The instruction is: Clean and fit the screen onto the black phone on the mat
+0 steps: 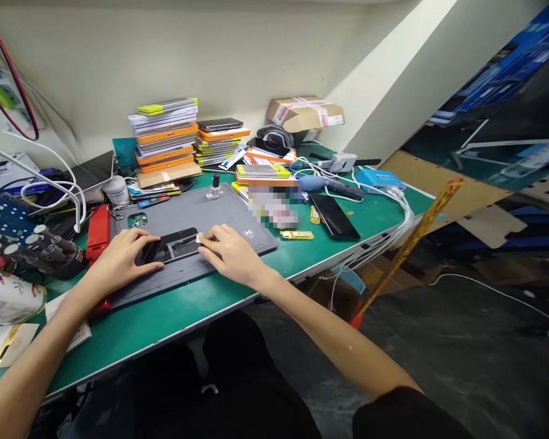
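Between my left fingers (pixel 152 267), holding one end, and my right fingers (pixel 213 234), pinching a white scrap (pixel 199 238) at the other, the phone (pixel 176 245) lies on the grey mat (pixel 231 213). The work looks underway, not finished; what is done doesn't show.

Two hands (pixel 130 250) (pixel 232 253), one dark phone (pixel 176 245) between them, one second phone (pixel 333 216) at right. One grey mat (pixel 233 213), one black-capped bottle (pixel 215 190), two yellow items (pixel 297 235), two tall box stacks (pixel 166 140).
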`<state>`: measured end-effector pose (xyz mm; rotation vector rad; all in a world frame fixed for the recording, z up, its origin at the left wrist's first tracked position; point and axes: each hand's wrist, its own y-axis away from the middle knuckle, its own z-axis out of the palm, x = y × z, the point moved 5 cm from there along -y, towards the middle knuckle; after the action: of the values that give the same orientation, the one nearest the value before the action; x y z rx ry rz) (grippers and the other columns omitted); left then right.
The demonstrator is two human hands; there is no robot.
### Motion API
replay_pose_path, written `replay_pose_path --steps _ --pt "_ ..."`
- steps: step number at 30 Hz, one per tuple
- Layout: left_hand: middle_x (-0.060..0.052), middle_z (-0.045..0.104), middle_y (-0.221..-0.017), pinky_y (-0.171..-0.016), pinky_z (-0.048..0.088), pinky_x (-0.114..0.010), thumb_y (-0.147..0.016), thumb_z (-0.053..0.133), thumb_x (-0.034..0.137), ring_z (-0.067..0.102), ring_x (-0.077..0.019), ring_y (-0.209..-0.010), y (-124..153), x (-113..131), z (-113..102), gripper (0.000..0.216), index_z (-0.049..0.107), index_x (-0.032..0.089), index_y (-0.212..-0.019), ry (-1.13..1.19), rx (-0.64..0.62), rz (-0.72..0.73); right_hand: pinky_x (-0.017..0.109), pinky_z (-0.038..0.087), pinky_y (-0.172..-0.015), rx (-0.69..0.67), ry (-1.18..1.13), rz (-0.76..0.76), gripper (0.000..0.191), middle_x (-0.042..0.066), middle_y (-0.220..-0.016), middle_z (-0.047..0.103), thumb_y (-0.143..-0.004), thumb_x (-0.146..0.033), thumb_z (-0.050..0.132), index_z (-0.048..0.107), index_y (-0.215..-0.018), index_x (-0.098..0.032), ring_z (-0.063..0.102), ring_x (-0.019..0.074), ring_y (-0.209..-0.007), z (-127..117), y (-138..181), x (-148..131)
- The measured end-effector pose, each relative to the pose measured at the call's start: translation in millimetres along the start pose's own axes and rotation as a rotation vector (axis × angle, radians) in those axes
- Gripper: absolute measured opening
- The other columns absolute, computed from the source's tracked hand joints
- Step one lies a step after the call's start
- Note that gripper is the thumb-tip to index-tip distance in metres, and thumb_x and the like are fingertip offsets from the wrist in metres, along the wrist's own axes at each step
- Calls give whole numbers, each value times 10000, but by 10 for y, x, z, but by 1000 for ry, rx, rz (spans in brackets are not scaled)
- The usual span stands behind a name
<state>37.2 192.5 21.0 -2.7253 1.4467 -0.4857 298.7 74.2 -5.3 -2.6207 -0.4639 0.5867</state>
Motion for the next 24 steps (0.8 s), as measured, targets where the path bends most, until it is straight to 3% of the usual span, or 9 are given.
replay_pose_path --steps 4,11,17,20,24 --pt "-165 688 -1514 -1201 447 -574 -1025 636 858 611 -404 -1388 9 -41 25 773 726 272 -1522 -73 -4 -44 521 584 -1060 14 28 -19 403 163 -1231 752 -1229 -372 507 806 -1422 -183 652 328 -1153 -21 122 -53" --pt "-150 718 -1537 -1165 423 -547 -1000 726 818 617 -409 -1363 20 -6 -48 894 545 306 -1710 -104 -26 -129 488 585 -1053 -1 19 35 346 153 -1179 747 -1201 -346 600 839 -1348 -144 666 310 -1106 65 -263 111" --pt "-137 723 -1467 -1201 462 -577 -929 822 774 606 -400 -1370 -21 1 -61 894 589 268 -1628 41 -36 -157 524 603 -1043 67 15 -48 393 176 -1222 760 -1214 -341 536 789 -1440 -143 669 331 -1139 31 72 -12" --pt "-129 663 -1456 -1228 507 -559 -917 829 753 631 -368 -1366 -16 18 -70 913 566 262 -1640 155 -32 -147 550 617 -1044 77 -24 -35 387 177 -1289 760 -1202 -325 552 753 -1499 -179 692 342 -1179 47 158 -6" --pt "-109 529 -1567 -1159 608 -500 -934 825 718 677 -319 -1302 40 61 -89 917 505 347 -1710 206 -18 -157 544 642 -1059 105 -88 -32 458 196 -1392 729 -1193 -293 556 654 -1623 -168 725 342 -1235 60 74 21"
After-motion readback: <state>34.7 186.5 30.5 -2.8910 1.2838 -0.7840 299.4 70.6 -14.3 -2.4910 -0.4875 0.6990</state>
